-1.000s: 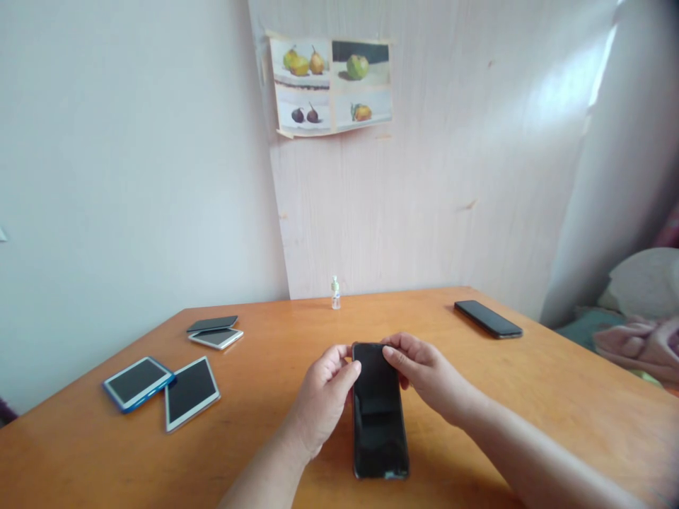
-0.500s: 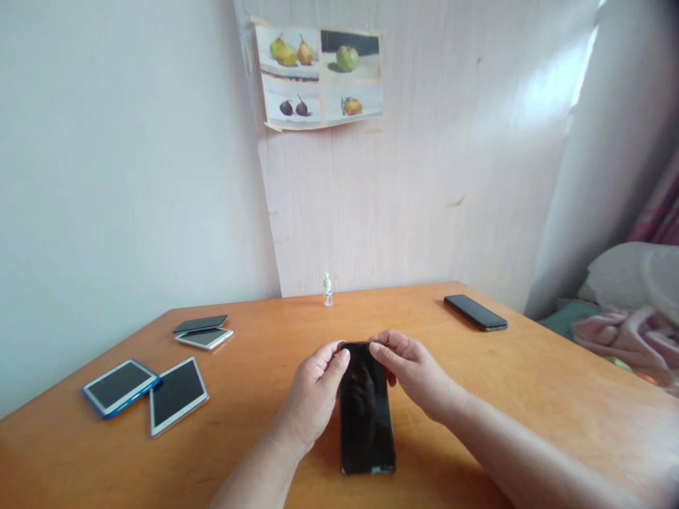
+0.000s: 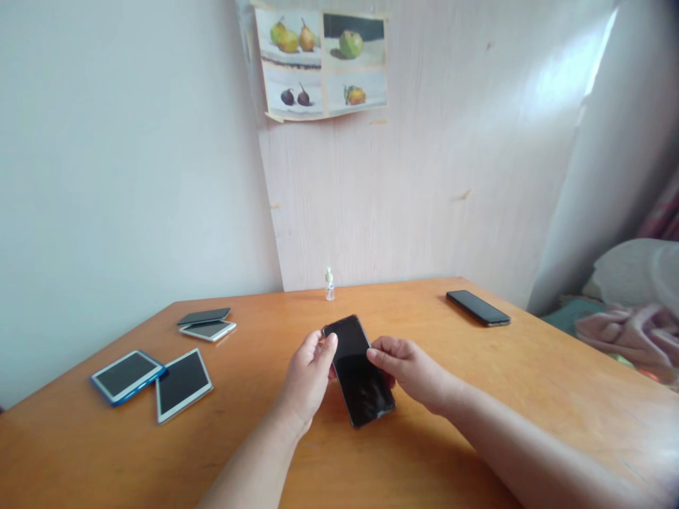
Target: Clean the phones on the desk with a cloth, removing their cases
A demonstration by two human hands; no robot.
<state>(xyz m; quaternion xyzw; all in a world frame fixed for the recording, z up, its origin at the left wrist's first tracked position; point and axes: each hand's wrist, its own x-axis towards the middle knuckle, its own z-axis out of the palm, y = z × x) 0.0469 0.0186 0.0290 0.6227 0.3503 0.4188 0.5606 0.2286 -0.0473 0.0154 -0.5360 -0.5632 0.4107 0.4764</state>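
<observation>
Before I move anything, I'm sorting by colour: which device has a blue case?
The leftmost device on the table; it alone among the devices has a bright blue rim.

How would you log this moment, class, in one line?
left hand: holds phone, left edge | right hand: holds phone, right edge | phone: dark screen | bottle: upright, table's far side

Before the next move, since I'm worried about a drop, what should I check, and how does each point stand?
1. Left hand on the held phone: ok, at its left edge.
2. Right hand on it: ok, at its right edge.
3. Firm grip: cannot tell.
4. Bottle upright, apart from both hands: ok.
5. Blue-edged tablet apart from the white one: not ok, their corners overlap.
</observation>
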